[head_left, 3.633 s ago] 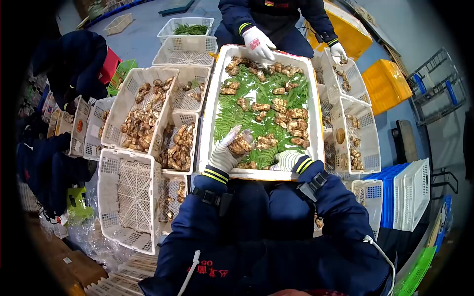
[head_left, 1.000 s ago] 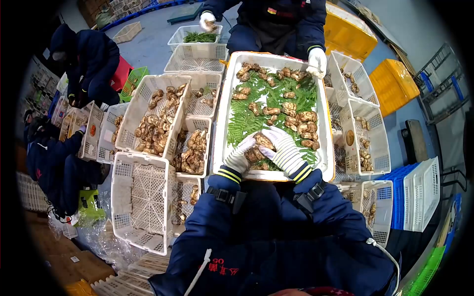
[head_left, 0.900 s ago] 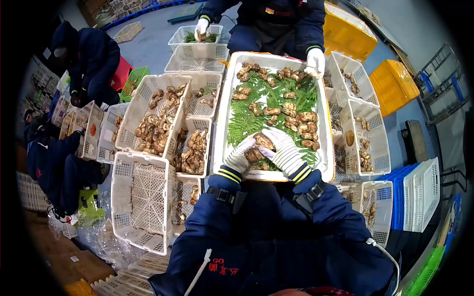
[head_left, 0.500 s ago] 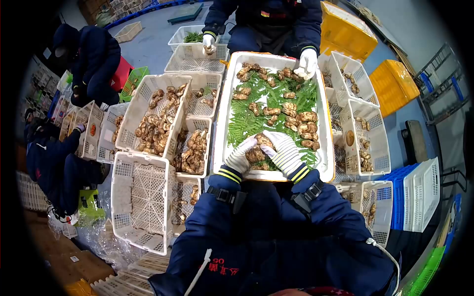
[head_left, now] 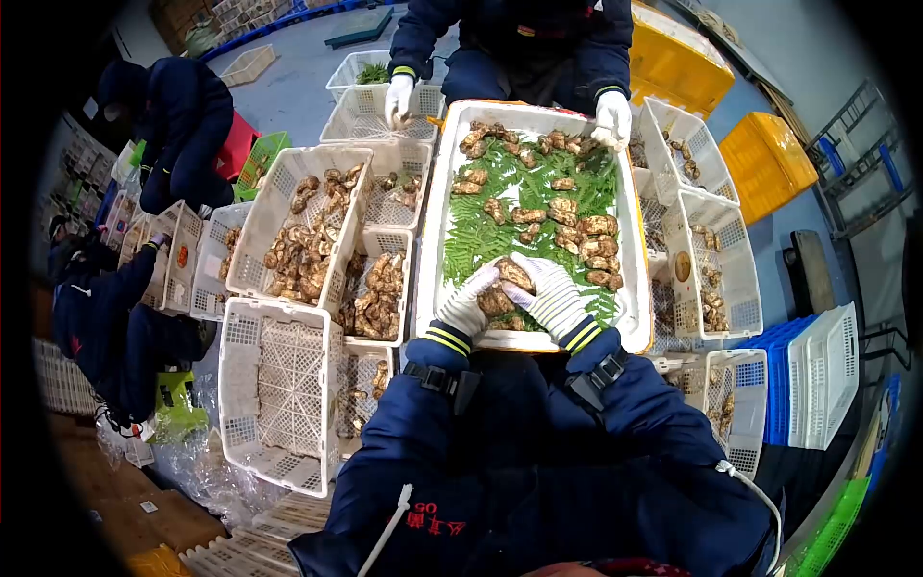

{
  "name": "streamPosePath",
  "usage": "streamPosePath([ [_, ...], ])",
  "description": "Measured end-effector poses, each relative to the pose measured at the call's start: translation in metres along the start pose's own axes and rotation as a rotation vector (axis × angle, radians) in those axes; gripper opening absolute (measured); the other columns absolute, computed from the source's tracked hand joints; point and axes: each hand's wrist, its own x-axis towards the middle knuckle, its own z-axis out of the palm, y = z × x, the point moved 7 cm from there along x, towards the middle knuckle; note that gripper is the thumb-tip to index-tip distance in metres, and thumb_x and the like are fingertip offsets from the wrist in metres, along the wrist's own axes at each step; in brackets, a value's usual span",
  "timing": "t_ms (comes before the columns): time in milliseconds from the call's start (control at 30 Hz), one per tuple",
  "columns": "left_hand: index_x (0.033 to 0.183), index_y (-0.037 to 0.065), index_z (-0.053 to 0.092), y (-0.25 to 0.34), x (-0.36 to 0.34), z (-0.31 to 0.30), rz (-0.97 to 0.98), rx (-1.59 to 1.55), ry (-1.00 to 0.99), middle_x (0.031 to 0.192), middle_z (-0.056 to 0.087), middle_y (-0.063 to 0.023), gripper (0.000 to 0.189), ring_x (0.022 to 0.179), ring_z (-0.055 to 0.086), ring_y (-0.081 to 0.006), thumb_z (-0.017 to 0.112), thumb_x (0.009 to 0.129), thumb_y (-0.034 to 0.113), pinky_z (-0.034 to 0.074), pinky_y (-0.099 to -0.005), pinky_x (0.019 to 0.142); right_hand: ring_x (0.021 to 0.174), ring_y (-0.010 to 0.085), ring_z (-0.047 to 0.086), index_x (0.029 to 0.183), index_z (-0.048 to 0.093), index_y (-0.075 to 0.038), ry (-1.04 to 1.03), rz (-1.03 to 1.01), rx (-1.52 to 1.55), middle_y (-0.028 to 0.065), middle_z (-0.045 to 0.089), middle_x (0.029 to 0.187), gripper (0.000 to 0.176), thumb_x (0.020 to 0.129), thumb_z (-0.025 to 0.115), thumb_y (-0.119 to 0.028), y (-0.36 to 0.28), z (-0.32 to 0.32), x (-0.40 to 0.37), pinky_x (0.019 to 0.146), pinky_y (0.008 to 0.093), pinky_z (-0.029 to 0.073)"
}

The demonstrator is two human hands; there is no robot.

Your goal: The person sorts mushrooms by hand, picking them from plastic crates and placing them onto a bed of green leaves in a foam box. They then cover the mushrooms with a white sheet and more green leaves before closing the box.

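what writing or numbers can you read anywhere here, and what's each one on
Red print on the person's own jacket front: seen upside down, too blurred to read.
Red and yellow badge on the co-worker's chest: too small to read.
No text shows on the left hand, the right hand, the mushrooms they hold, the white tray or the baskets.

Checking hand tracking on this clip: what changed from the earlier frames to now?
The right hand came up from the near rim of the tray and joined the left hand on the mushroom, now held between both. Opposite, the co-worker's hand swung off the tray to the white basket beside it. Unchanged: the left hand's grip, the ferns, the filled side baskets.
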Motion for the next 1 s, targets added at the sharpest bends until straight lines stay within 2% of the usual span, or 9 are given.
streamPosePath([
  [167,0.138,0.007,0.054,0.002,-0.005,0.009,0.005,0.007,-0.003,0.131,0.062,-0.0077,0.047,0.121,0.060,-0.0218,0.063,0.094,0.020,0.047,-0.0389,0.105,0.115,0.0357,0.057,0.131,0.059,-0.004,0.011,-0.012,0.012,0.0191,0.063,0.122,0.055,0.091,0.065,-0.041,0.004,0.002,-0.001,0.102,0.0432,0.043],
  [267,0.132,0.006,0.057,0.005,-0.002,0.014,0.028,-0.021,-0.038,0.123,0.066,-0.0110,0.040,0.112,0.065,-0.0253,0.064,0.095,0.018,0.051,-0.0432,0.101,0.117,0.0351,0.056,0.130,0.059,-0.004,0.014,-0.042,0.016,0.0182,0.063,0.123,0.054,0.092,0.063,-0.042,0.005,0.004,-0.001,0.103,0.0430,0.043],
  [467,0.134,0.008,0.056,0.006,-0.005,0.016,0.052,0.019,-0.044,0.126,0.065,-0.0095,0.042,0.116,0.063,-0.0245,0.064,0.095,0.022,0.052,-0.0442,0.099,0.118,0.0341,0.056,0.130,0.059,-0.004,0.025,-0.076,-0.003,0.0166,0.063,0.125,0.053,0.092,0.063,-0.041,0.002,0.001,-0.001,0.103,0.0426,0.043],
  [567,0.135,0.008,0.055,0.006,-0.005,0.015,0.059,0.057,-0.023,0.127,0.064,-0.0084,0.044,0.117,0.062,-0.0238,0.064,0.095,0.021,0.052,-0.0439,0.099,0.119,0.0338,0.056,0.130,0.059,-0.004,0.029,-0.078,-0.010,0.0161,0.063,0.125,0.052,0.093,0.062,-0.040,-0.002,-0.001,-0.001,0.103,0.0425,0.043],
  [667,0.139,0.006,0.054,0.006,-0.007,0.016,0.040,0.088,0.000,0.134,0.060,-0.0071,0.048,0.124,0.056,-0.0202,0.063,0.095,0.023,0.043,-0.0365,0.107,0.119,0.0331,0.056,0.132,0.059,-0.004,0.039,-0.062,0.025,0.0157,0.062,0.126,0.052,0.093,0.062,-0.038,-0.003,-0.004,-0.001,0.104,0.0419,0.042],
  [833,0.140,0.007,0.053,0.003,-0.004,0.010,0.035,0.094,-0.016,0.136,0.059,-0.0067,0.051,0.124,0.056,-0.0199,0.064,0.094,0.025,0.044,-0.0365,0.105,0.118,0.0331,0.056,0.133,0.058,-0.004,0.033,-0.066,-0.009,0.0161,0.063,0.126,0.052,0.092,0.063,-0.036,0.000,-0.001,-0.002,0.103,0.0415,0.043],
  [933,0.140,0.007,0.053,0.002,-0.001,0.007,0.035,0.082,-0.018,0.136,0.059,-0.0070,0.051,0.123,0.057,-0.0204,0.064,0.094,0.024,0.045,-0.0368,0.105,0.116,0.0347,0.058,0.136,0.054,-0.004,0.001,-0.062,0.001,0.0171,0.064,0.124,0.059,0.090,0.066,-0.039,0.003,0.001,-0.001,0.101,0.0419,0.044],
  [1000,0.140,0.006,0.053,0.003,-0.001,0.006,0.037,0.085,-0.012,0.136,0.059,-0.0078,0.050,0.123,0.058,-0.0212,0.064,0.094,0.023,0.046,-0.0371,0.104,0.114,0.0360,0.059,0.139,0.050,-0.003,-0.007,0.024,0.068,0.0189,0.064,0.122,0.066,0.089,0.068,-0.042,0.008,0.002,0.000,0.101,0.0425,0.045],
])
